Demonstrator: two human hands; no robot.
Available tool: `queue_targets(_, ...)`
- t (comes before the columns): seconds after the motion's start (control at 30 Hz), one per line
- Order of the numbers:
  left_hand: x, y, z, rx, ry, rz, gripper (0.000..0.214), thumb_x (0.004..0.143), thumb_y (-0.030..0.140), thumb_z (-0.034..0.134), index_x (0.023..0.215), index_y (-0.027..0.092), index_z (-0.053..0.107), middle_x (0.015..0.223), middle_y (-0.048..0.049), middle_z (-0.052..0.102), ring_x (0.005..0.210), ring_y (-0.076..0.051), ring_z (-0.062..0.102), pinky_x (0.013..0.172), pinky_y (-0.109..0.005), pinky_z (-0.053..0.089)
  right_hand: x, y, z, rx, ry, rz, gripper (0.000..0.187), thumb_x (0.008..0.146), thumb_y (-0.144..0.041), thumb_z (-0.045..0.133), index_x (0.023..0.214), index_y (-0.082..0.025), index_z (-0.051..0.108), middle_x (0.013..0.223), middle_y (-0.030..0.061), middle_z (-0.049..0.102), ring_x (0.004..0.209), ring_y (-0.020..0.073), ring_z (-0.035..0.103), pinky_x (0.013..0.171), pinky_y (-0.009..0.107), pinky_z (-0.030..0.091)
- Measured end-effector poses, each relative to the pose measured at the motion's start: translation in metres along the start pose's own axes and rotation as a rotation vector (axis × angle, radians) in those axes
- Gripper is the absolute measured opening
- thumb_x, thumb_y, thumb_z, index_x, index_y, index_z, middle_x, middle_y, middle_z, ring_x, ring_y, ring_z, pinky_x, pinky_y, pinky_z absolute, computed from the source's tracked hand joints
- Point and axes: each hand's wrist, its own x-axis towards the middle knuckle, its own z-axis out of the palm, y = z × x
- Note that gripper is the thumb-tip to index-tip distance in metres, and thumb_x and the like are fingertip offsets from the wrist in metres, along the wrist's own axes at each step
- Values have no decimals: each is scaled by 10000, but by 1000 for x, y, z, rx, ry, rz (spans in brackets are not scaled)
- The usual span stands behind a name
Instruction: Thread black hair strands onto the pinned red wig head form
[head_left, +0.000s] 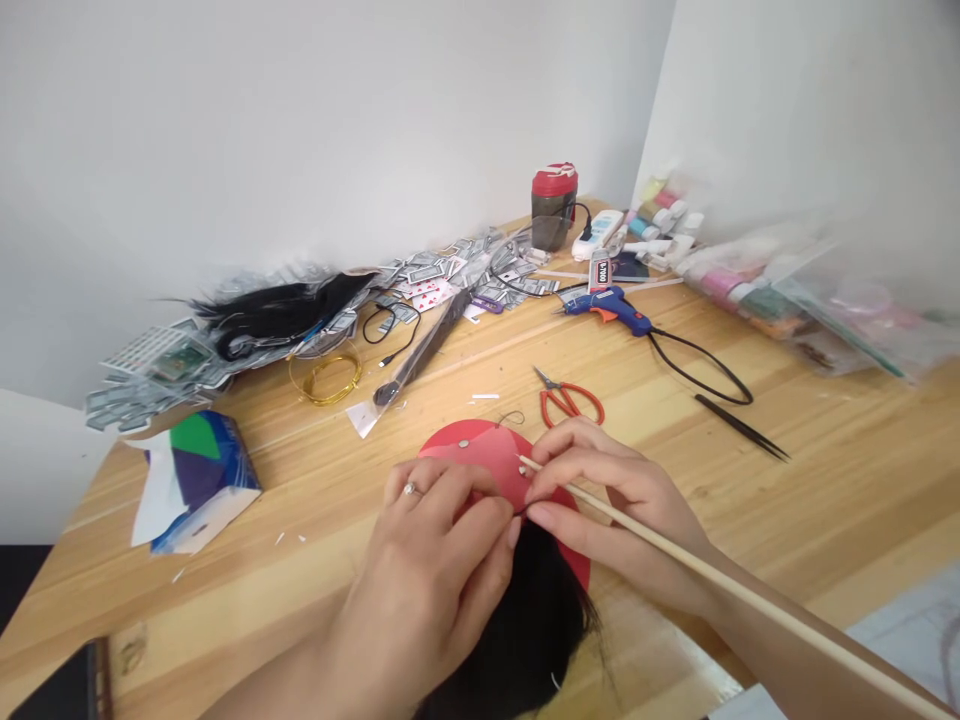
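Over a red disc (442, 437), my left hand (442, 560) is closed, thumb and fingers pinching the top edge of a black hair piece (517, 630). Its strands hang toward me, partly hidden by that hand. My right hand (622, 510) is closed too, with a long thin wooden stick (720, 565) across its fingers. The stick's pale tip points to the upper left over the disc. The right thumb and fingertip meet close to the same hair edge; exact contact there is hidden. A small whitish bead-like piece (463, 443) sits on the disc.
Beyond the disc lie red-handled scissors (568, 400), a blue glue gun (611, 310) and black tweezers (742, 428). Farther back are a red-lidded cup (553, 210), gold wire (324, 378) and scattered cards (435, 290). A blue packet (217, 480) and phone (64, 690) are at left.
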Motion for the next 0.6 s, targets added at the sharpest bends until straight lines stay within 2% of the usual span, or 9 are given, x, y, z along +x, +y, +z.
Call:
queue_targets(0.1,0,0,-2,26,-24,-33,175,989,90,479,943,206,601,995,-19,653,867,-175,533,811,-345,359,1,-1,-2,-4,15,25,66,842,-178,754,827,-243,749,920,29,678,883,187,664,883,343,525)
queue_targets(0.17,0,-1,-4,63,-36,-60,175,1002,122,472,1055,228,601,1153,-52,637,1009,-208,562,873,-367,369,1,-1,-3,-15,33,50,66,836,-186,754,810,-246,744,911,32,679,871,196,666,883,359,537)
queue_targets(0.23,1,1,-8,124,3,-86,237,1008,189,499,1232,239,557,1320,-88,581,1181,-248,538,949,-393,360,1,-1,-3,-35,62,51,70,837,-184,746,810,-248,740,904,35,677,864,201,667,863,361,552)
queue_targets(0.3,3,4,-11,180,84,-101,359,1002,245,528,1357,219,481,1396,-113,549,1267,-270,510,1022,-417,320,2,-1,-2,-61,87,20,77,843,-176,737,820,-250,739,901,38,676,862,203,669,840,356,558)
queue_targets(0.37,7,9,-11,191,139,-85,353,997,234,527,1345,203,478,1330,-96,618,1235,-255,549,1076,-425,260,2,-1,-2,-81,97,-21,88,847,-165,734,833,-252,742,900,39,676,859,202,670,821,347,558)
queue_targets(0.43,11,14,-6,150,126,-57,278,1001,192,508,1279,200,506,1203,-56,698,1136,-220,617,1096,-413,235,3,-1,-2,-88,109,-52,98,851,-158,734,837,-254,743,897,37,678,856,199,670,816,343,551)
queue_targets(0.6,17,16,14,38,96,-84,200,1027,162,486,1222,189,527,1075,-43,744,959,-200,671,960,-376,348,2,0,-5,-73,154,-79,81,852,-174,743,861,-255,747,907,33,676,865,198,666,826,345,534)
